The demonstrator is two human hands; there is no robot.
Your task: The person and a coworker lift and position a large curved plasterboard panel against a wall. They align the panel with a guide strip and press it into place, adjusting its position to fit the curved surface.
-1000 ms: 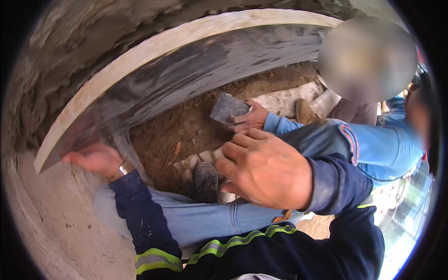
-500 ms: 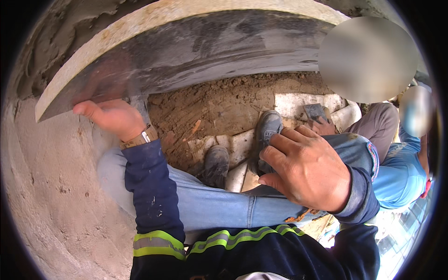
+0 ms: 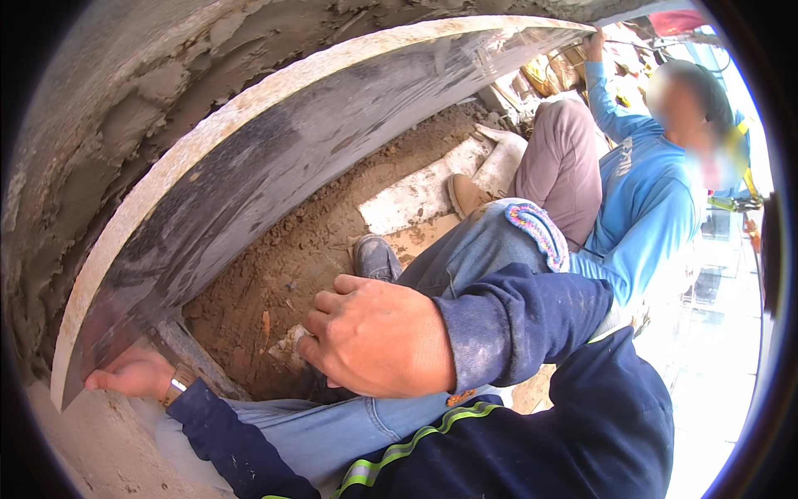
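The left hand (image 3: 133, 374) grips the near lower end of a long stone slab (image 3: 274, 166) slanting up and away rightward, while the right hand (image 3: 378, 337) rests loosely curled, empty, on the knee.

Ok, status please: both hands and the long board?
Left hand grips the near end of the long grey flat board. Right hand loosely closed, empty. Co-worker's hand holds the far end.

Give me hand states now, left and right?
Left hand: gripping the lower end of the long straightedge board held against the plastered wall.
Right hand: loosely curled, resting on the knee, holding nothing visible.
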